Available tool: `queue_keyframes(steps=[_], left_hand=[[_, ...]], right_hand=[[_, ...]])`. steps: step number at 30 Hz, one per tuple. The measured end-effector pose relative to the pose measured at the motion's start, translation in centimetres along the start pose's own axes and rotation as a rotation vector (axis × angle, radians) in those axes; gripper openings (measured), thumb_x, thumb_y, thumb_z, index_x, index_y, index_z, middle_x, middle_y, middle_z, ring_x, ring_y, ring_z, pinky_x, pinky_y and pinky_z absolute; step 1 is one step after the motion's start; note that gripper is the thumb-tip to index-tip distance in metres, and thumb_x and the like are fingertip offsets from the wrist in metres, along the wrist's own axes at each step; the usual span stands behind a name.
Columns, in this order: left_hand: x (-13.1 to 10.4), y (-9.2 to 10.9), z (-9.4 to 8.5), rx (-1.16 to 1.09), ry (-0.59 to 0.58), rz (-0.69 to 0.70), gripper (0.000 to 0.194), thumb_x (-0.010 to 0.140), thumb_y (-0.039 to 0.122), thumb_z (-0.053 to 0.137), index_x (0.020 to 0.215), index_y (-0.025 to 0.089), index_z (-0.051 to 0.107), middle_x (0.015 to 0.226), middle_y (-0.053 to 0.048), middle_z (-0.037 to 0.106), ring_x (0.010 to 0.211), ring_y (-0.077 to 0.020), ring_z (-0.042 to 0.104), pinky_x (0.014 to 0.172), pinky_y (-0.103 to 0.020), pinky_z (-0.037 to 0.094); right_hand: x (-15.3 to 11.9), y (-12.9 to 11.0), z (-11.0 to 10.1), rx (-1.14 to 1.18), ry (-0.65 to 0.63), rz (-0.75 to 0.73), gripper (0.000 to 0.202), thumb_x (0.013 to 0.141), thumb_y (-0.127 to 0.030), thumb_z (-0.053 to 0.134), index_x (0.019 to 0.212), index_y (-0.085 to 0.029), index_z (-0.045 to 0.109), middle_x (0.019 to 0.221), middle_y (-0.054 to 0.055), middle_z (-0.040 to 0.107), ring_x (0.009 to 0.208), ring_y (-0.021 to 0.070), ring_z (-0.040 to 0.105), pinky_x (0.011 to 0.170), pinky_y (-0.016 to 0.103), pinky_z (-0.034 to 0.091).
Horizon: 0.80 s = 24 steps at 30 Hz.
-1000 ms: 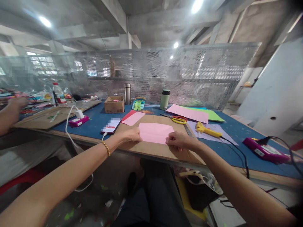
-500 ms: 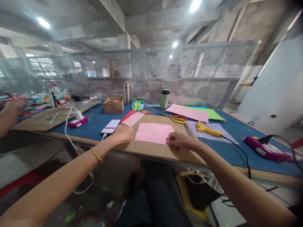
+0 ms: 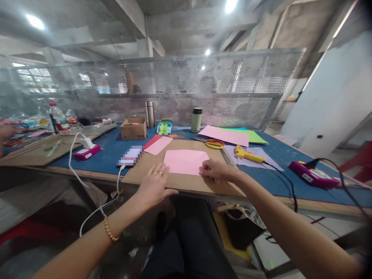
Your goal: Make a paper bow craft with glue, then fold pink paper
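A sheet of pink paper (image 3: 186,162) with a faint crease across it lies on a brown cardboard sheet (image 3: 186,185). My left hand (image 3: 154,181), fingers stretched out and thumb apart, rests at the paper's near left corner and holds nothing. At the right edge of that paper, my right hand (image 3: 214,170) is closed, its curled fingers gripping the corner. A smaller pink piece (image 3: 159,145) lies beyond my left hand, partly over a red piece (image 3: 151,143). The smartphone (image 3: 130,156) is to the left, with a white cable plugged in.
Right of the cardboard lie scissors (image 3: 214,143), a yellow glue gun (image 3: 249,155) and a purple power strip (image 3: 314,175). Stacked coloured paper (image 3: 223,135), a green flask (image 3: 196,120), a steel flask (image 3: 150,115) and a small carton (image 3: 133,129) stand farther back. Another person's hand (image 3: 6,130) shows far left.
My left hand has opened from a fist and come nearer the table's front edge, by the paper's corner. My right hand keeps its grip. The whole view has shifted slightly.
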<state>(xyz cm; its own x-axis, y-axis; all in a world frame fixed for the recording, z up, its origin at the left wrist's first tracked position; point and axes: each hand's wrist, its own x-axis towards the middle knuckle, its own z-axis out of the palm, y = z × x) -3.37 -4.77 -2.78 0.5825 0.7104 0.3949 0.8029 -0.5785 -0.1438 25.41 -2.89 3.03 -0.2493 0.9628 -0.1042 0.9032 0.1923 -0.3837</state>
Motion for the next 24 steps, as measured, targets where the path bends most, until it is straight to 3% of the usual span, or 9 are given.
queue_keyframes(steps=[4, 6, 8, 10, 12, 14, 18, 21, 24], left_hand=[[-0.7, -1.5, -1.4, 0.066, -0.006, -0.032, 0.088, 0.085, 0.072, 0.055, 0.142, 0.005, 0.049, 0.151, -0.025, 0.045, 0.145, -0.039, 0.036, 0.119, -0.056, 0.025], [-0.2, -0.6, -1.9, 0.059, 0.037, -0.019, 0.093, 0.083, 0.075, 0.053, 0.142, 0.003, 0.05, 0.155, -0.027, 0.038, 0.148, -0.0402, 0.028, 0.121, -0.056, 0.02], [0.6, 0.8, -1.9, -0.015, 0.047, 0.086, 0.095, 0.086, 0.077, 0.046, 0.147, 0.003, 0.043, 0.159, -0.025, 0.032, 0.151, -0.0362, 0.023, 0.123, -0.051, 0.019], [1.4, 2.1, -1.5, -0.105, 0.009, 0.185, 0.092, 0.09, 0.076, 0.039, 0.151, 0.007, 0.038, 0.159, -0.022, 0.033, 0.151, -0.0322, 0.026, 0.123, -0.049, 0.021], [1.8, 2.9, -0.9, -0.164, -0.022, 0.2, 0.09, 0.09, 0.076, 0.038, 0.152, 0.011, 0.037, 0.158, -0.021, 0.036, 0.149, -0.032, 0.03, 0.121, -0.051, 0.025], [1.9, 3.1, -0.4, -0.19, -0.025, 0.175, 0.092, 0.087, 0.078, 0.043, 0.152, 0.013, 0.037, 0.157, -0.022, 0.036, 0.148, -0.0341, 0.032, 0.119, -0.052, 0.028], [1.7, 2.8, -0.1, -0.206, -0.011, 0.182, 0.099, 0.078, 0.078, 0.058, 0.151, 0.013, 0.039, 0.157, -0.023, 0.037, 0.147, -0.0367, 0.032, 0.119, -0.054, 0.029], [1.7, 2.7, 0.1, -0.213, -0.008, 0.182, 0.102, 0.074, 0.073, 0.068, 0.15, 0.011, 0.039, 0.156, -0.025, 0.038, 0.147, -0.0367, 0.034, 0.118, -0.054, 0.03], [1.7, 2.6, 0.4, -0.215, -0.007, 0.185, 0.1, 0.073, 0.067, 0.073, 0.149, 0.012, 0.04, 0.155, -0.023, 0.041, 0.146, -0.0355, 0.036, 0.118, -0.052, 0.032]], right_hand=[[0.2, 0.2, 0.2, 0.01, 0.016, -0.008, 0.022, 0.085, -0.035, 0.059, 0.07, -0.019, 0.054, 0.057, -0.001, 0.061, 0.04, 0.0101, 0.056, 0.042, 0.02, 0.037], [0.3, 0.2, 0.3, 0.018, 0.001, 0.002, 0.02, 0.084, -0.033, 0.059, 0.071, -0.018, 0.054, 0.057, -0.002, 0.061, 0.04, 0.0103, 0.056, 0.043, 0.02, 0.037], [0.2, 0.0, 0.1, 0.022, -0.013, 0.015, 0.02, 0.085, -0.033, 0.059, 0.072, -0.018, 0.055, 0.058, -0.001, 0.061, 0.041, 0.0105, 0.057, 0.044, 0.02, 0.038], [-0.2, -0.5, -0.3, 0.011, -0.021, 0.023, 0.022, 0.088, -0.034, 0.057, 0.073, -0.018, 0.056, 0.06, 0.0, 0.063, 0.042, 0.0107, 0.057, 0.046, 0.02, 0.039], [-1.0, -1.2, -0.6, -0.039, -0.02, 0.037, 0.024, 0.091, -0.035, 0.053, 0.075, -0.018, 0.057, 0.065, 0.002, 0.066, 0.046, 0.012, 0.059, 0.049, 0.022, 0.039], [-2.1, -2.1, -0.3, -0.155, 0.074, 0.065, 0.025, 0.094, -0.035, 0.051, 0.079, -0.017, 0.06, 0.074, 0.005, 0.069, 0.059, 0.0157, 0.064, 0.056, 0.024, 0.041], [-3.9, -4.4, 2.6, -0.354, 0.533, 0.033, 0.022, 0.1, -0.024, 0.042, 0.098, -0.016, 0.063, 0.098, 0.013, 0.069, 0.09, 0.0235, 0.064, 0.074, 0.031, 0.046], [-4.4, -6.2, 5.7, -0.33, 0.528, -0.299, 0.019, 0.1, -0.028, 0.048, 0.105, -0.017, 0.063, 0.114, 0.013, 0.065, 0.106, 0.0244, 0.059, 0.092, 0.036, 0.047], [-4.6, -7.4, 7.6, -0.326, 0.545, -0.349, 0.037, 0.099, -0.042, 0.052, 0.121, -0.013, 0.059, 0.12, 0.016, 0.063, 0.11, 0.028, 0.057, 0.099, 0.043, 0.047]])
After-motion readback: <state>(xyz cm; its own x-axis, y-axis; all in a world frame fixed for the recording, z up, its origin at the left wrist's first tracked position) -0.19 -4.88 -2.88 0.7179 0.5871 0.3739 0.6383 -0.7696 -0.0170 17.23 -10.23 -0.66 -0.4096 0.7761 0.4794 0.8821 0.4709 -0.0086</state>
